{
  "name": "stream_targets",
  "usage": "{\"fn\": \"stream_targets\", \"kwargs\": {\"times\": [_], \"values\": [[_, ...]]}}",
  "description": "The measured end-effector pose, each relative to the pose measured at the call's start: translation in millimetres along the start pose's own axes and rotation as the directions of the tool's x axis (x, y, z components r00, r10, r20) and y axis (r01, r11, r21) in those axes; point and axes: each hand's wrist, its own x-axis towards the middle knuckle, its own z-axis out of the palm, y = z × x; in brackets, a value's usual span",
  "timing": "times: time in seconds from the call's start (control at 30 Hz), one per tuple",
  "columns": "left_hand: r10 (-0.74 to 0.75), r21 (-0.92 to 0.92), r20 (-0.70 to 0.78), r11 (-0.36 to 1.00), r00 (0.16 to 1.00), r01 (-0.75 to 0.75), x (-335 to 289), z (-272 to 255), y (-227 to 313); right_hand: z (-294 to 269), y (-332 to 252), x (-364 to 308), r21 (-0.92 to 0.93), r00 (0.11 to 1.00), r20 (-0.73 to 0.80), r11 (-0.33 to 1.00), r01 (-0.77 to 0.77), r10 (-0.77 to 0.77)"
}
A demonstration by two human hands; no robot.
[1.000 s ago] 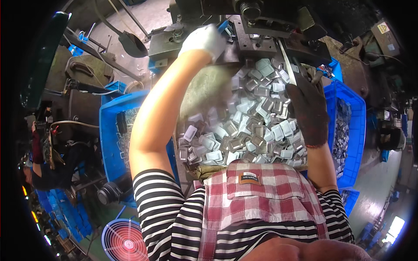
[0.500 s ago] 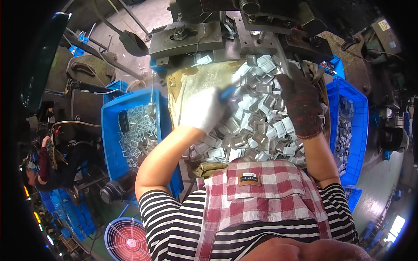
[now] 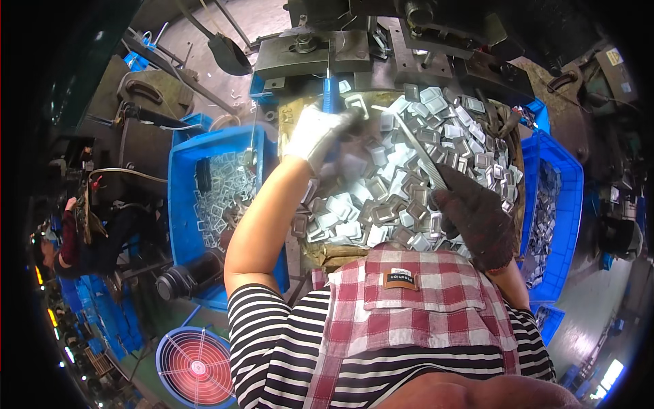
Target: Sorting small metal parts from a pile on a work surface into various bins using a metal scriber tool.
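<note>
My left hand [image 3: 313, 138], in a white glove, is closed round a tool with a blue handle [image 3: 329, 95]. Its thin metal shaft points forward at the press block. A small bent metal piece [image 3: 357, 105] lies just beyond those fingers; whether they touch it I cannot tell. My right hand [image 3: 477, 218] wears a dark glove and grips long metal tweezers [image 3: 414, 140], their tips reaching forward and left over the work surface. Beneath the tweezers spreads a heap of small rectangular metal pieces [image 3: 402, 194], some shiny, some dull.
The dark steel press tooling [image 3: 306, 58] stands along the far edge. A blue bin [image 3: 178, 204] of thin metal frames is at left, another blue bin [image 3: 569, 204] with metal parts at right. A round fan [image 3: 197, 368] stands lower left; another person's arm [image 3: 68, 232] shows far left.
My left hand has moved forward and left, and the blue-handled tool now points at the press. My right hand has drawn back toward me, bringing the tweezers away from the press.
</note>
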Motion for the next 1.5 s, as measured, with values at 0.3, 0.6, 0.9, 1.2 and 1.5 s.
{"fn": "stream_targets", "kwargs": {"times": [0.3,0.6,0.9,1.2,1.5], "values": [[0.023,-0.105,0.013,0.994,1.0,-0.022,-7.0,8.7,-2.5,5.1,2.0,3.5,-0.044,0.998,0.032,0.998,0.053,-0.052],[0.216,0.774,0.21,0.56,0.954,-0.297,15.6,-19.9,16.8,-14.0,11.4,17.2,-0.245,0.963,-0.213,0.963,0.112,-0.166],[-0.016,0.922,0.335,0.213,0.942,-0.324,63.5,28.7,123.8,-41.8,13.5,35.9,-0.345,0.852,-0.399,0.916,0.204,-0.34],[0.324,0.771,0.218,0.521,0.92,-0.366,42.4,24.0,74.4,-17.9,-18.6,64.8,0.031,0.898,-0.424,0.989,0.147,-0.12],[0.208,0.684,0.524,0.475,0.826,-0.554,-16.6,12.8,22.2,-25.5,23.6,102.4,-0.896,0.576,-0.15,0.357,0.265,-0.804]]}}
